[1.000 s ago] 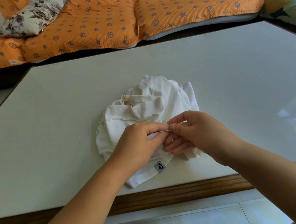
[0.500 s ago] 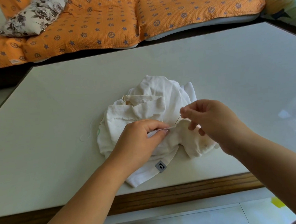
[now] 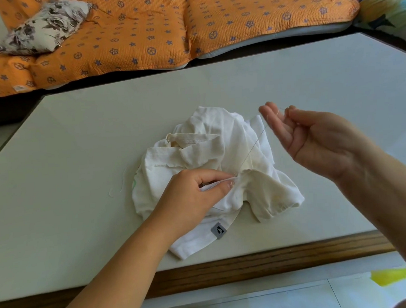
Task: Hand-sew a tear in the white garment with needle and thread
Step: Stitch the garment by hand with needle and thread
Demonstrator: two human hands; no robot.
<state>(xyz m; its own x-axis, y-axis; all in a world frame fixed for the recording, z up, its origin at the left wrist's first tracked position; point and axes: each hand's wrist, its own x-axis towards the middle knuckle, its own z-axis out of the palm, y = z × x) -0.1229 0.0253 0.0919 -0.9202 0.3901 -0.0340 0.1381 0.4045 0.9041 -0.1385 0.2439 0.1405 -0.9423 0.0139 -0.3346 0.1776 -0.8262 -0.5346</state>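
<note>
A crumpled white garment [image 3: 207, 134] lies on the pale table [image 3: 88, 142] in front of me. My left hand [image 3: 195, 197] pinches a fold of the cloth at its edge, thumb and forefinger pressed together. My right hand [image 3: 316, 138] is raised above the garment's right side, palm turned toward me, and pinches a thin needle [image 3: 282, 108] at its fingertips. A fine thread [image 3: 254, 146] runs taut from the pinched fold up to the right hand. The tear itself is hidden under my left fingers.
A loose curl of thread [image 3: 122, 183] lies on the table left of the garment. The table's wooden front edge [image 3: 253, 265] is near my arms. Behind the table is an orange-covered sofa [image 3: 164, 29] with a floral pillow [image 3: 44, 27].
My right hand has pulled up and to the right, away from the left hand, drawing the thread out taut. The left hand has kept its pinch on the fold.
</note>
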